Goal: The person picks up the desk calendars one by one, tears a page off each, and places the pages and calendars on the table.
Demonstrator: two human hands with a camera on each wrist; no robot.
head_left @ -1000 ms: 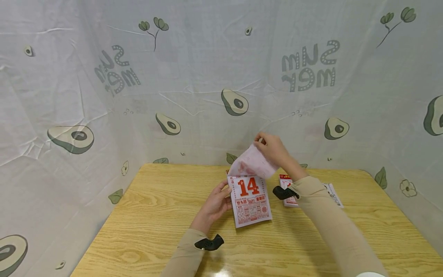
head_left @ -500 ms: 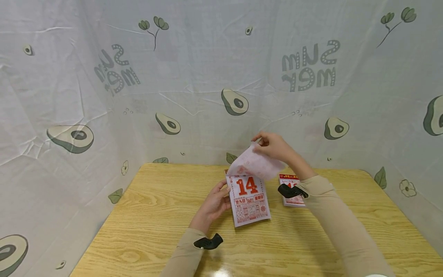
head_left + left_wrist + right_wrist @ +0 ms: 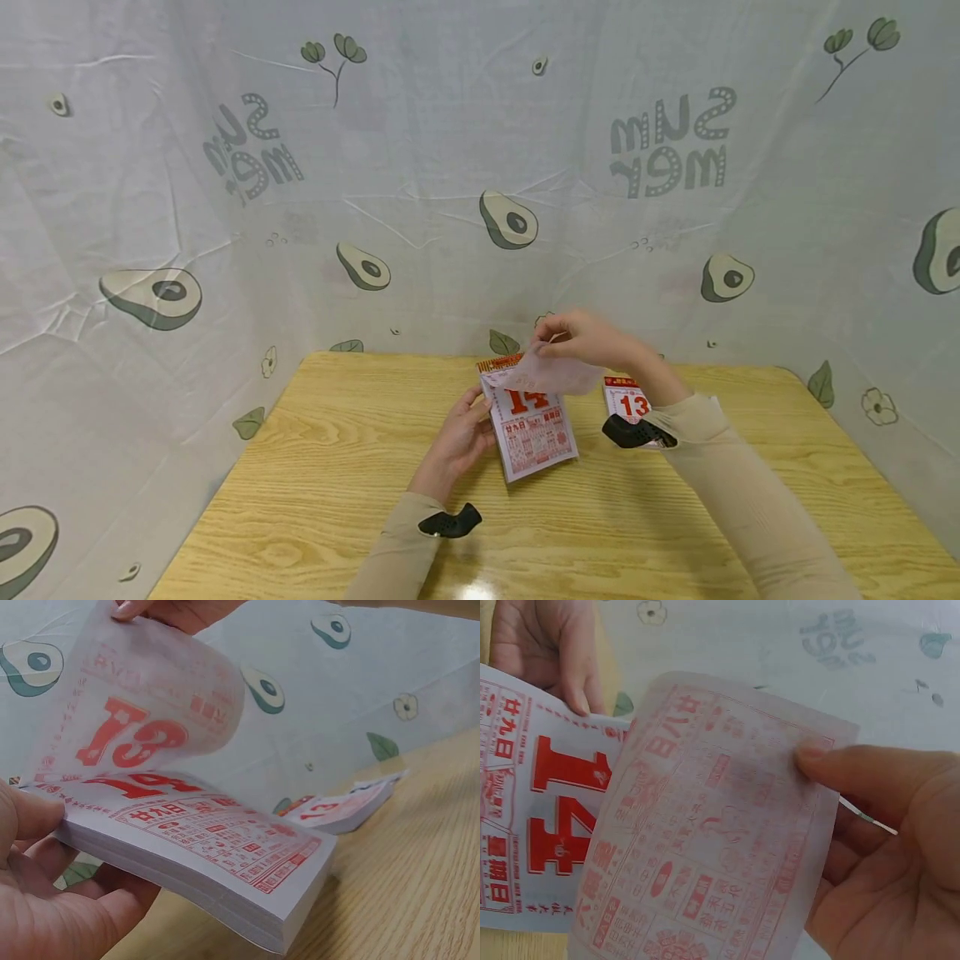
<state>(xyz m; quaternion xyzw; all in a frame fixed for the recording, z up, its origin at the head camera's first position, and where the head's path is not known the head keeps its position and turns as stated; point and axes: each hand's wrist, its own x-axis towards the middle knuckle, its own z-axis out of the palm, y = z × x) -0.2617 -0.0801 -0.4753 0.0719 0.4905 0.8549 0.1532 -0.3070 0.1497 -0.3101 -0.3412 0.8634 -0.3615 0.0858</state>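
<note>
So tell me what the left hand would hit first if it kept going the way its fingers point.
The left hand already touches the calendar pad, so it would simply push into the pad's left edge.

1. Lying flat on the wooden counter (image 3: 315, 500), near its far right edge: second calendar pad (image 3: 628, 402) showing 13.
2. Hanging behind as backdrop: avocado-printed cloth (image 3: 420, 167).
</note>
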